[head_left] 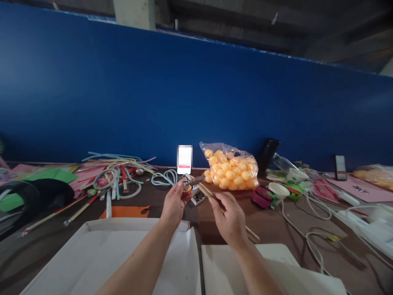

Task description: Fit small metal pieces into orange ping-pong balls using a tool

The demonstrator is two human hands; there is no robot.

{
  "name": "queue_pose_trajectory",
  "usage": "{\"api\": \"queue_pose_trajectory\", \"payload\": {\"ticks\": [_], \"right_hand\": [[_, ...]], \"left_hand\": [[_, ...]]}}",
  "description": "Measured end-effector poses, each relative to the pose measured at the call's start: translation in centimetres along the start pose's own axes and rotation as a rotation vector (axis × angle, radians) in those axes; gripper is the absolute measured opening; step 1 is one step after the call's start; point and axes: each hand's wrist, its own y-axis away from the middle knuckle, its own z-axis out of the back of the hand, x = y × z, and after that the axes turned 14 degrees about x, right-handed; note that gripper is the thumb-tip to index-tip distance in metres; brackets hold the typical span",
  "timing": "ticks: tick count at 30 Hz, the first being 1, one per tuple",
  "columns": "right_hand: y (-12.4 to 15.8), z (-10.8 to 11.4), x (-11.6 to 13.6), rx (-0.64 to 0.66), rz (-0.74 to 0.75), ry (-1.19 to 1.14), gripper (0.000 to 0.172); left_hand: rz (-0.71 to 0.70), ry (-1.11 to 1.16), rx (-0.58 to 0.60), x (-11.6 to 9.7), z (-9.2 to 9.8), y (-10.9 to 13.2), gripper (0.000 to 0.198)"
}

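Note:
My left hand (174, 205) is closed, pinching a small round shiny piece (186, 185) with an orange-yellow edge between thumb and fingers. My right hand (229, 217) is wrapped around a pair of light wooden sticks (206, 190), or one split handle. Their rear ends (253, 234) stick out beyond the hand. A dark brown flat part (196, 180) reaches from near the wood to the round piece; I cannot tell whether it belongs to the wood. Below and between the hands sits a small box (198, 198) of tiny dark metal pieces.
A lit phone (184, 159) leans on the blue partition (184, 90). Beside it stands a clear bag of orange balls (231, 170). Coloured tubes (118, 176) lie left. A paper cup (278, 191), magenta pouch (262, 196) and white cables (307, 235) are right; white card (123, 254) lies in front.

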Motion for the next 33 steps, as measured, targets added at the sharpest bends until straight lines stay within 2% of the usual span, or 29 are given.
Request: {"api": "queue_pose_trajectory", "payload": {"ticks": [8,12,17,21,23,25,28,33], "right_hand": [[0.0,-0.1,-0.2,0.007,-0.001,0.012,0.015],[0.0,-0.1,-0.2,-0.054,0.020,-0.006,0.015],[-0.1,0.1,-0.1,-0.027,0.040,0.019,0.016],[-0.4,0.7,-0.2,-0.154,0.039,0.024,0.015],[-0.5,1.1,-0.6,-0.155,0.019,0.045,0.016],[-0.6,1.7,-1.1,-0.076,-0.017,0.082,0.018],[-0.6,2.5,-1.9,0.121,-0.085,0.161,0.019],[-0.6,4.0,-2.6,0.414,-0.177,0.219,0.015]], "left_hand": [[0.017,0.027,-0.003,-0.1,-0.2,0.1,0.031],[0.016,0.082,-0.005,-0.2,-0.3,0.2,0.025],[0.044,0.116,-0.011,-0.5,-0.5,0.2,0.020],[0.085,0.216,-0.010,-1.2,-0.8,0.4,0.023],[0.129,0.296,0.010,-1.7,-0.8,0.6,0.026],[0.161,0.357,0.050,-2.0,-0.7,0.7,0.029],[0.158,0.390,0.096,-2.2,-0.4,0.7,0.032],[0.117,0.353,0.040,-2.2,-0.2,0.5,0.032]]}}
